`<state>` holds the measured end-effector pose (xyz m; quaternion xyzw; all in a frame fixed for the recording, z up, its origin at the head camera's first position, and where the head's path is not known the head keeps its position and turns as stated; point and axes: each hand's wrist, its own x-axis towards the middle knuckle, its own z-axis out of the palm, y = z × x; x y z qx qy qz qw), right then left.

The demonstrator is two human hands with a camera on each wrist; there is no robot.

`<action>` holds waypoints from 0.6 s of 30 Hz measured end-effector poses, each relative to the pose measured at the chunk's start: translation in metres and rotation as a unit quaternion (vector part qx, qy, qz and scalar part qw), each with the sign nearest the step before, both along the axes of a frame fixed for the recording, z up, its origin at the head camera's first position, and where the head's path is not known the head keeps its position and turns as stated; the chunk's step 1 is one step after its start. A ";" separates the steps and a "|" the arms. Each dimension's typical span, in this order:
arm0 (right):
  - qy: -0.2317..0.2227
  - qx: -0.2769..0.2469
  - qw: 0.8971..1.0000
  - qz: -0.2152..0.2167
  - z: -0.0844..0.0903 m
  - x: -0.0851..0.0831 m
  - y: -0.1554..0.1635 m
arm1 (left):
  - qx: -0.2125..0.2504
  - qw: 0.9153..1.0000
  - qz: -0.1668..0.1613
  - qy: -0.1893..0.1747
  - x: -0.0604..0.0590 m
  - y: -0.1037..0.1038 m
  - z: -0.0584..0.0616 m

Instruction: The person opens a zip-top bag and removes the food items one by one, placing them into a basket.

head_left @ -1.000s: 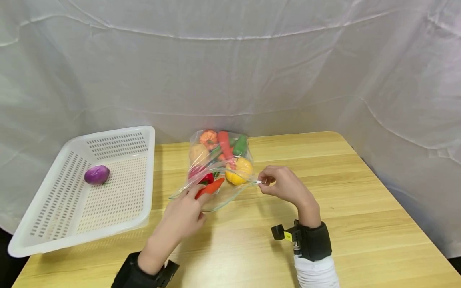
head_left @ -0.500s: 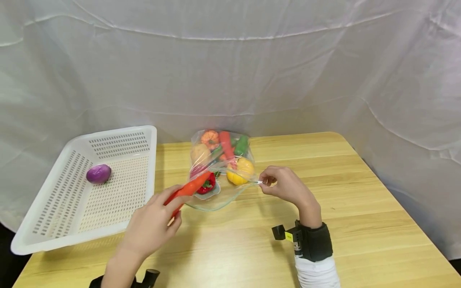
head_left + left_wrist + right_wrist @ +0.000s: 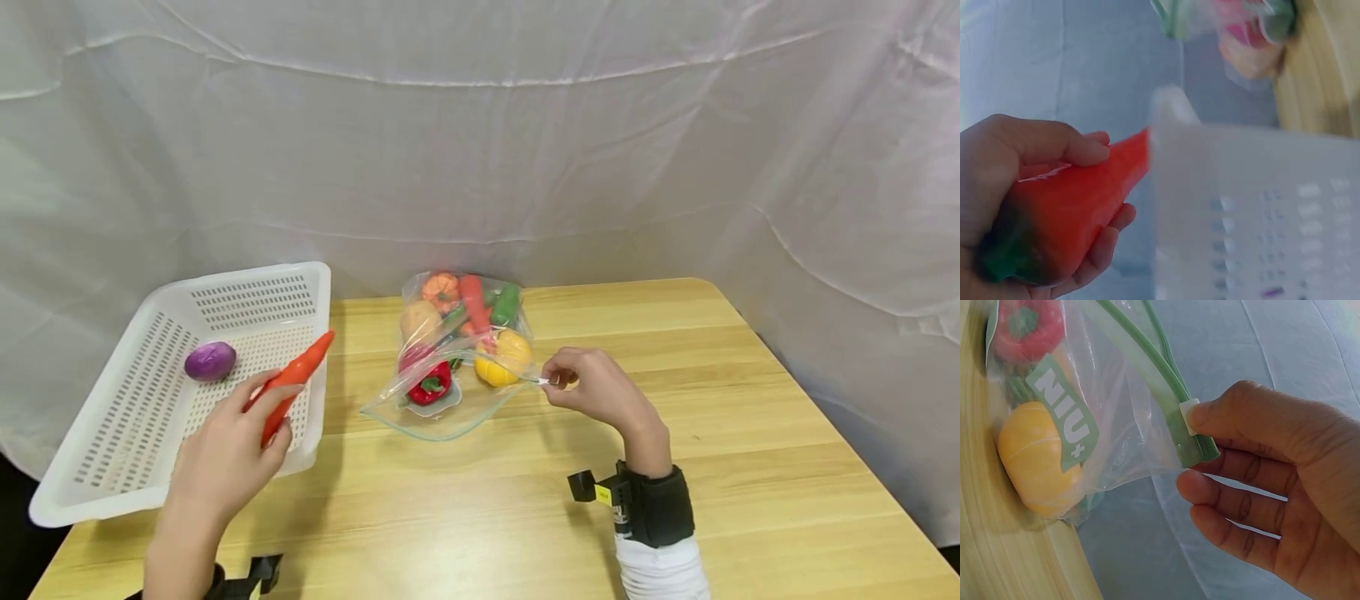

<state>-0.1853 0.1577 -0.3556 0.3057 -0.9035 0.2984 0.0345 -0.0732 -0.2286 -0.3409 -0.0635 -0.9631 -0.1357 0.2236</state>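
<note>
My left hand (image 3: 230, 450) grips a red chili pepper (image 3: 300, 367) over the right rim of the white basket (image 3: 45, 500). The left wrist view shows the pepper's green stem end (image 3: 1013, 250) against the palm. In the basket lies a purple eggplant-like vegetable (image 3: 210, 362). With thumb and fingers, my right hand (image 3: 600, 392) pinches the white slider (image 3: 1189, 417) at the corner of a clear zip bag (image 3: 465, 417). The bag's mouth gapes toward me. Inside are a red bell pepper (image 3: 430, 383), a yellow pumpkin-shaped vegetable (image 3: 504, 357) and several other vegetables.
A wooden table (image 3: 525, 517) carries the basket and the bag. The basket stands at the left, its near-left corner reaching past the table edge. Pale cloth (image 3: 480, 150) hangs behind and at both sides.
My left hand has drawn the red chili pepper out of the bag's mouth and moved left, to the basket's rim. The right hand stays at the bag's corner.
</note>
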 end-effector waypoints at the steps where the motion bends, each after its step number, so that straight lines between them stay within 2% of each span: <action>1: -0.001 0.000 1.000 -0.001 0.000 0.000 0.000 | 0.001 1.000 0.010 -0.008 -0.001 -0.005 -0.002; 6: -0.002 0.001 1.000 -0.002 0.001 0.001 -0.001 | 0.009 0.999 0.035 -0.009 -0.006 -0.021 -0.012; 12: -0.001 0.000 1.000 -0.003 0.000 0.001 -0.001 | 0.024 0.998 0.052 -0.026 -0.009 -0.027 -0.019; 18: 0.001 0.001 1.000 -0.003 0.000 0.000 -0.001 | 0.022 0.998 0.049 -0.033 -0.011 -0.026 -0.022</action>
